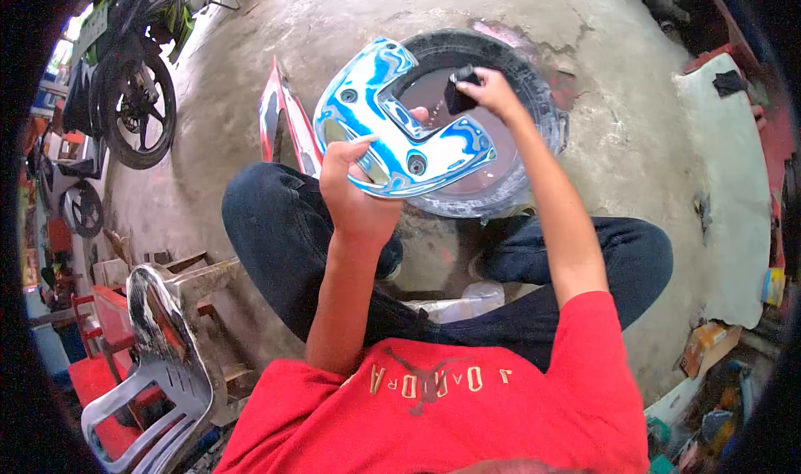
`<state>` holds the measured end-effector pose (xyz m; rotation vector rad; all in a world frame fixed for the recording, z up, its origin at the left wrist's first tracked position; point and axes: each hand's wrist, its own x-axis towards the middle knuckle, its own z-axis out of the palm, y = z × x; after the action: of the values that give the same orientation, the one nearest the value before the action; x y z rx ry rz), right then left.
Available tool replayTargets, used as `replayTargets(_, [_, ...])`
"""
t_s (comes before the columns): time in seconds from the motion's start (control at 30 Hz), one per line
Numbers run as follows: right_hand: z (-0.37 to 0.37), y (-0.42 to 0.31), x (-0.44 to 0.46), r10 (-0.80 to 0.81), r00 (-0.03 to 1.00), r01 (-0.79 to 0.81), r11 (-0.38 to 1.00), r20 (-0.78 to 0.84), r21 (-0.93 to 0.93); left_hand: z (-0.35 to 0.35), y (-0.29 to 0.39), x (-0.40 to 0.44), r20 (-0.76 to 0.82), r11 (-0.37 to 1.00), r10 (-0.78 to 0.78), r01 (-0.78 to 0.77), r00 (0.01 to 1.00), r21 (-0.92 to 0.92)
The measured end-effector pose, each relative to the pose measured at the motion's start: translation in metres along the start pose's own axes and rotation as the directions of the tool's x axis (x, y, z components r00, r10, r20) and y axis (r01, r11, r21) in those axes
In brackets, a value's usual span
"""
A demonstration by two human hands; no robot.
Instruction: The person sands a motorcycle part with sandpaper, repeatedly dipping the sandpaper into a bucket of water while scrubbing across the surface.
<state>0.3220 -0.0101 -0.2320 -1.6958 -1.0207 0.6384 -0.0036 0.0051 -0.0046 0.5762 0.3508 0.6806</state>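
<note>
A curved blue, white and silver panel (392, 144) with two round holes is gripped at its lower left edge by my left hand (355, 190), the thumb on its face. My right hand (492, 94) pinches a small black pad (460, 90) to the right of the panel, apart from it. Below both lies a tire (534, 82) on the floor, with murky grey liquid (509, 144) inside its ring. Part of the tire is hidden behind the panel.
A red and white pointed panel (288, 115) lies left of the tire. Motorcycles (138, 98) stand at the upper left, a plastic chair (171, 374) at the lower left. A cardboard box (709, 347) is at the right. Clear plastic (467, 305) lies between my legs.
</note>
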Motion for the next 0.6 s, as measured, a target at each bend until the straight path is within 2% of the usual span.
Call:
replayTargets(0.03, [-0.015, -0.038, 0.003, -0.01, 1.0, 0.01, 0.999, -0.001, 0.03, 0.0, -0.002, 0.001, 0.021, 0.999, -0.026, 0.026, 0.999, -0.029])
replayTargets(0.1, [-0.038, -0.114, 0.002, 0.021, 0.999, -0.021, 0.999, 0.026, -0.028, -0.001, -0.006, 0.003, 0.068, 0.993, -0.077, 0.082, 0.995, -0.081])
replayTargets(0.13, [-0.046, -0.114, 0.015, -0.141, 0.989, 0.144, 0.985, 0.044, -0.095, 0.0, -0.008, 0.005, 0.081, 0.99, -0.103, 0.111, 0.991, -0.092])
replayTargets(0.17, [-0.049, -0.153, 0.002, -0.079, 0.996, 0.082, 0.992, 0.033, -0.099, -0.001, -0.012, 0.006, 0.089, 0.985, -0.129, 0.138, 0.988, -0.103])
replayTargets(0.23, [-0.054, -0.178, 0.005, -0.141, 0.989, 0.148, 0.96, 0.045, -0.236, -0.005, -0.017, 0.006, 0.094, 0.973, -0.184, 0.195, 0.978, -0.123])
replayTargets(0.27, [-0.057, -0.192, 0.002, -0.252, 0.967, 0.248, 0.883, 0.043, -0.398, -0.006, -0.019, 0.005, 0.094, 0.976, -0.183, 0.193, 0.979, -0.104])
replayTargets(0.37, [-0.041, -0.238, -0.033, -0.27, 0.959, 0.277, 0.814, 0.089, -0.511, -0.011, -0.023, 0.005, 0.15, 0.961, -0.218, 0.239, 0.964, -0.137])
replayTargets(0.4, [-0.029, -0.239, -0.045, -0.365, 0.931, 0.325, 0.797, 0.023, -0.509, -0.005, -0.02, 0.003, 0.146, 0.965, -0.221, 0.238, 0.964, -0.113])
replayTargets(0.43, [-0.022, -0.246, -0.057, -0.353, 0.934, 0.325, 0.789, 0.05, -0.522, -0.003, -0.021, 0.002, 0.15, 0.957, -0.23, 0.252, 0.961, -0.144])
replayTargets(0.5, [-0.008, -0.255, -0.079, -0.361, 0.932, 0.308, 0.832, -0.028, -0.462, -0.012, -0.025, 0.007, 0.179, 0.96, -0.219, 0.245, 0.959, -0.138])
replayTargets(0.57, [0.002, -0.258, -0.1, -0.291, 0.956, 0.26, 0.89, -0.028, -0.373, -0.013, -0.028, 0.007, 0.187, 0.938, -0.231, 0.27, 0.955, -0.216])
replayTargets(0.6, [0.007, -0.256, -0.107, -0.318, 0.948, 0.298, 0.869, 0.017, -0.396, -0.014, -0.029, 0.006, 0.19, 0.925, -0.243, 0.286, 0.951, -0.249])
